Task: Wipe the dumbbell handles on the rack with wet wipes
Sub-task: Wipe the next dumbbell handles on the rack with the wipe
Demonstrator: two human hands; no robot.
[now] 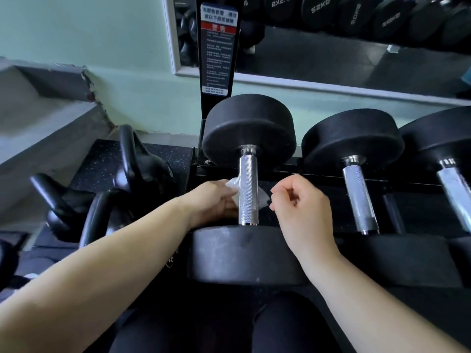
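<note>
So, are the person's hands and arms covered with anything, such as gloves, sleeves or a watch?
No. The left hand and the right hand are bare: no gloves, no rings or watch visible. Both forearms are bare as well, with no sleeve in view. Dark trousers cover the legs.

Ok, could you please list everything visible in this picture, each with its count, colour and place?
black rubber dumbbells with knurled chrome handles: three, black and silver, side by side on the black metal rack.
white wet wipe: one, white, passing behind the leftmost dumbbell's handle.
black iron kettlebells: at least three, black, on the floor left of the rack.
printed warning label: one, white with a red band, on the rack's upright.
white-framed mirror: one, on the pale green wall, reflecting more black weights.
left hand: one, holds the wipe's left end.
right hand: one, pinches the wipe's right end.
</note>
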